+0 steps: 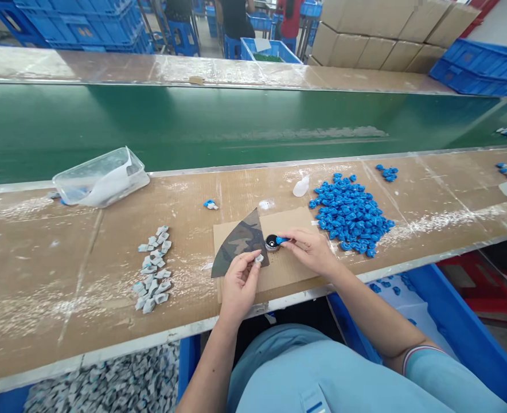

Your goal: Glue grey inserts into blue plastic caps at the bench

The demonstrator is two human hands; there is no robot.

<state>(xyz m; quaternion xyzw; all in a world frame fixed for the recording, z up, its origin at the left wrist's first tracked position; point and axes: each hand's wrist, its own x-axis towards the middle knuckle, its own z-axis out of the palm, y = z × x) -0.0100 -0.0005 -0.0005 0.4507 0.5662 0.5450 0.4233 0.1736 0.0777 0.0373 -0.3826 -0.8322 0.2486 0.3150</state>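
My left hand [241, 282] pinches a small grey-white plastic piece [259, 258] between thumb and fingers, over the lower edge of a dark camouflage-patterned fan-shaped sheet [236, 245]. My right hand [307, 249] is closed on a small blue plastic piece [281, 240]. That piece is at the rim of a small round pot [271, 243] with a dark inside; whether it touches the pot I cannot tell. Sheet and pot lie on a flat cardboard piece [294, 269]. Right of it is a heap of blue pieces [350, 212]; to the left, a group of grey pieces [153, 269].
A clear plastic tub [107, 178] stands at the back left, beside a green conveyor belt [219, 120]. Below the table edge are a bin of grey pieces [107, 381] and a blue crate [455, 321]. Stacked cartons [365, 34] and seated people are beyond the belt.
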